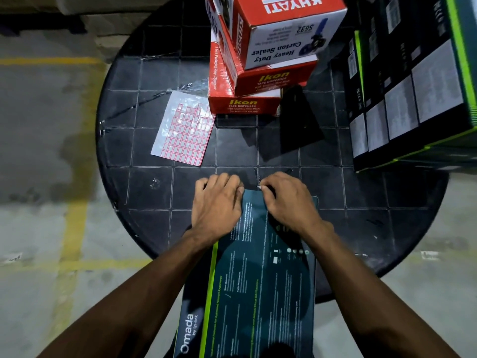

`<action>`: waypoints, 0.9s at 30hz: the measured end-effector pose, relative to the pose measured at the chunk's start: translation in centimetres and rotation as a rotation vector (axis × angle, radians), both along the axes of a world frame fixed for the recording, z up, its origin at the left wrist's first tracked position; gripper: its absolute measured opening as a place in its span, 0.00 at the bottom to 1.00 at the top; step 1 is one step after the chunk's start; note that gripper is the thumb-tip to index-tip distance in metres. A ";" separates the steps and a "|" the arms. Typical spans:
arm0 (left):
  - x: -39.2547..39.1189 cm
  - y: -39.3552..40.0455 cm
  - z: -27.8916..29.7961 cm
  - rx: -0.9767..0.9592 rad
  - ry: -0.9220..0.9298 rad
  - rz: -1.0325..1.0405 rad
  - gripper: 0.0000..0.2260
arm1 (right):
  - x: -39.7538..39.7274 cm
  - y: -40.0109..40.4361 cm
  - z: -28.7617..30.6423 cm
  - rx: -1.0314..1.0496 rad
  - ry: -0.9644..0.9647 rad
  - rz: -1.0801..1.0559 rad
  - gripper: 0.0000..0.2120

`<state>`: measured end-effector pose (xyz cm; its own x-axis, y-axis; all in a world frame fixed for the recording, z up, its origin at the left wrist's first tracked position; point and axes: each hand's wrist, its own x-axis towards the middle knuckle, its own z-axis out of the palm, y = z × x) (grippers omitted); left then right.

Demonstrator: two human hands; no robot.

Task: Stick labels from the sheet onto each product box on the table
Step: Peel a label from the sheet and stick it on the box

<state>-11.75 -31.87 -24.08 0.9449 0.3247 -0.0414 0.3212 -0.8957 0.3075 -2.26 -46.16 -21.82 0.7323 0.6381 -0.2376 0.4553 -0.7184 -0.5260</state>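
A long dark teal Omada box [258, 285] lies on the round black table [149, 187], its near end sticking out over the table's front edge. My left hand [218, 202] grips the box's far left corner with curled fingers. My right hand [282, 200] rests on the far edge and pinches a small white label [259, 187] at its fingertips. The label sheet [184, 130], with rows of red-bordered labels and a bare upper left part, lies flat on the table beyond my left hand.
A stack of red and white boxes, two Ikon tape dispensers [245, 105] under a Khyati carton sealer [284, 29], stands at the back. Large black and green boxes [413, 99] fill the right side. Grey floor with yellow lines [74, 223] lies to the left.
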 end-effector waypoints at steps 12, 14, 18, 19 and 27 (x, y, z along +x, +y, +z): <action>0.0 0.1 -0.4 0.028 -0.032 -0.007 0.10 | 1.6 1.1 1.4 -0.158 0.051 0.200 0.07; -0.1 0.1 -0.4 0.030 -0.029 -0.009 0.11 | 1.9 1.1 1.4 -0.166 0.070 0.218 0.07; -0.1 0.0 -0.5 0.025 -0.033 -0.004 0.11 | 2.3 0.9 1.3 -0.165 0.117 0.236 0.06; -0.1 0.0 -0.5 0.025 -0.035 -0.002 0.11 | 2.3 0.9 1.3 -0.164 0.128 0.240 0.06; 0.0 0.1 -0.8 0.053 -0.071 -0.005 0.09 | 2.5 0.0 1.0 -0.093 0.225 0.210 0.03</action>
